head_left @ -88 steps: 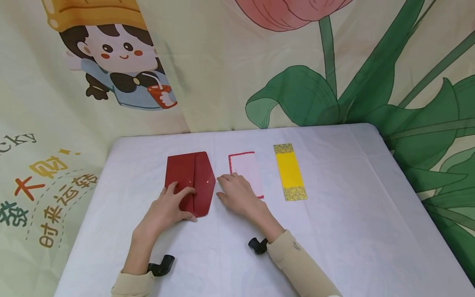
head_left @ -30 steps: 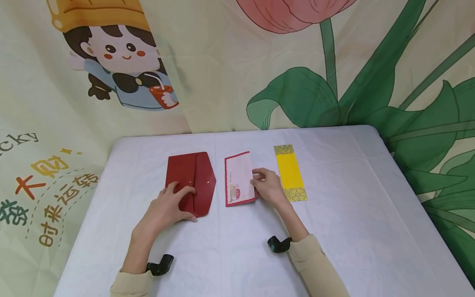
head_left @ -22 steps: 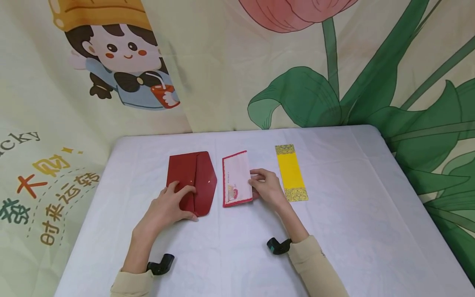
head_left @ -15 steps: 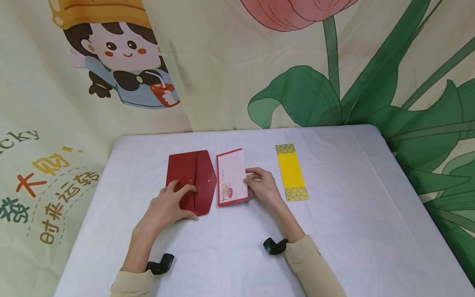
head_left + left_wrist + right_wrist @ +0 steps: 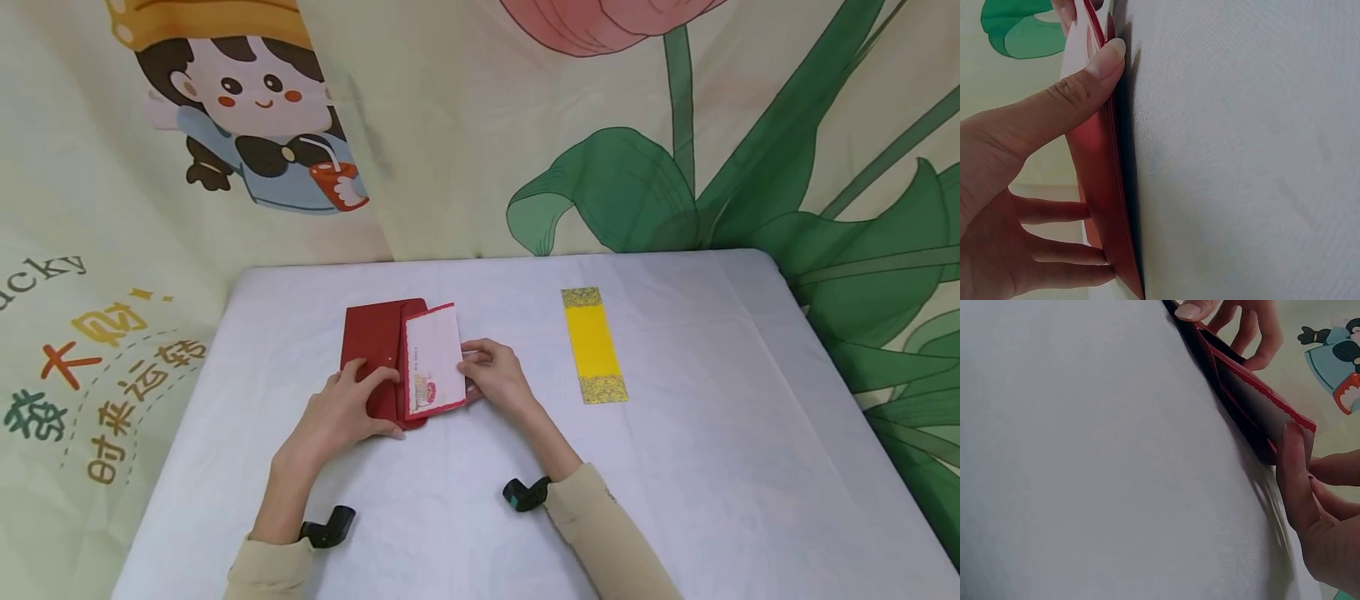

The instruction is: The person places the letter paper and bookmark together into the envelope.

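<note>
A red envelope [image 5: 372, 329] lies on the table, its flap to the right. My left hand [image 5: 341, 408] rests on it with spread fingers on top and the thumb at its near edge, also seen on the red envelope [image 5: 1100, 162] in the left wrist view. My right hand [image 5: 498, 375] pinches the right edge of a white card with a red border [image 5: 437, 354]. The card is tilted above the flap, its left edge by the envelope's mouth. In the right wrist view the card [image 5: 1266, 400] slants up from the envelope; whether its edge is inside cannot be told.
A yellow paper strip with patterned gold ends [image 5: 595, 342] lies flat to the right of both hands. A white cloth covers the table [image 5: 712, 433]. Behind it hangs a printed curtain [image 5: 442, 125] with a cartoon figure and a flower.
My right hand took hold of the card by its right edge, raised it at a tilt and carried it left over the envelope's flap. The left hand has stayed on the envelope.
</note>
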Motion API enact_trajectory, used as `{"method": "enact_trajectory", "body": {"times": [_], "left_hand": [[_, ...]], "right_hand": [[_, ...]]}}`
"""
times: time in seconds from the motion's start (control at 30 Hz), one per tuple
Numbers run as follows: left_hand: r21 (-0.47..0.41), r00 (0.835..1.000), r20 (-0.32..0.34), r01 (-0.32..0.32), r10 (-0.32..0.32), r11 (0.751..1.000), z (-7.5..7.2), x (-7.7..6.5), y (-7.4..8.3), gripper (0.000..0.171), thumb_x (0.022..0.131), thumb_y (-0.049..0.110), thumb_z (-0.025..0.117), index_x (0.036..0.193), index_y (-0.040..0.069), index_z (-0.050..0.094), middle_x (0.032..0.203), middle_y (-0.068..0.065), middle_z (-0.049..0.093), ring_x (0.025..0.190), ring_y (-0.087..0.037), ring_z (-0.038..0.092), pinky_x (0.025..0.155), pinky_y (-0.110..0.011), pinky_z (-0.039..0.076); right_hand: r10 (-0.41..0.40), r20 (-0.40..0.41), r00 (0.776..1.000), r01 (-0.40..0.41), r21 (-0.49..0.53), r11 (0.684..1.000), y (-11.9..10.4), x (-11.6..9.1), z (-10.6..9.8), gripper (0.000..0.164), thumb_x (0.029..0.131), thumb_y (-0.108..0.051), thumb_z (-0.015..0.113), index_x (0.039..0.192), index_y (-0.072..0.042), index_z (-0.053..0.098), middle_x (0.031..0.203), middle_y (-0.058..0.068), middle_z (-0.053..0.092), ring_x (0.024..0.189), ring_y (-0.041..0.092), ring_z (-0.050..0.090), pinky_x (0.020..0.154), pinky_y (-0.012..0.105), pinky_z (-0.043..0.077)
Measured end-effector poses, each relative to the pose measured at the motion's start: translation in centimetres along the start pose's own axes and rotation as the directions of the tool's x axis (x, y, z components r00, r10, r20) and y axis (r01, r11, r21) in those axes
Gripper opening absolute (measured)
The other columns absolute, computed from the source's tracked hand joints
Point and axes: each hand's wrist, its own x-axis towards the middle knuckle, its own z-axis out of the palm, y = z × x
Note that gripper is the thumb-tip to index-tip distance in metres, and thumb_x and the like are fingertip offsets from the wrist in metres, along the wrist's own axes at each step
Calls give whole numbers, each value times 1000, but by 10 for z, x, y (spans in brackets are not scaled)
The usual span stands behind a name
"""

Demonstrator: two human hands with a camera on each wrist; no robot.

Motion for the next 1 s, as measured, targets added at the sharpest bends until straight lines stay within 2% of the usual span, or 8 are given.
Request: {"method": "enact_trajectory", "body": {"times": [0.33, 0.77, 1.0], "left_hand": [[11, 1000, 9, 15, -15, 1000, 0, 3, 3, 82, 72, 46, 93, 141, 22, 56, 151, -32, 39, 133, -56, 42, 93, -74, 49], [4, 1000, 7, 15, -15, 1000, 0, 2, 1, 81, 70, 48, 93, 139, 23, 58, 151, -32, 39, 132, -57, 43, 91, -74, 49], [-1, 1000, -8, 5, -5, 1000, 1, 2, 0, 79, 70, 47, 93, 136, 24, 58, 150, -32, 40, 131, -57, 44, 89, -74, 50]], "right_hand": [[-12, -2, 1000, 12, 36, 999, 2, 7, 17, 34, 96, -5, 67, 129, 0, 63, 100, 16, 75, 68, 14, 69, 59, 33, 62], [-31, -37, 999, 31, 4, 1000, -1, 11, 33, 32, 95, -3, 68, 126, 1, 65, 100, 14, 74, 70, 16, 70, 57, 33, 62], [-65, -63, 996, 58, -101, 993, -2, 11, 36, 34, 93, 0, 67, 127, 1, 67, 100, 12, 74, 78, 14, 69, 58, 27, 59]]}}
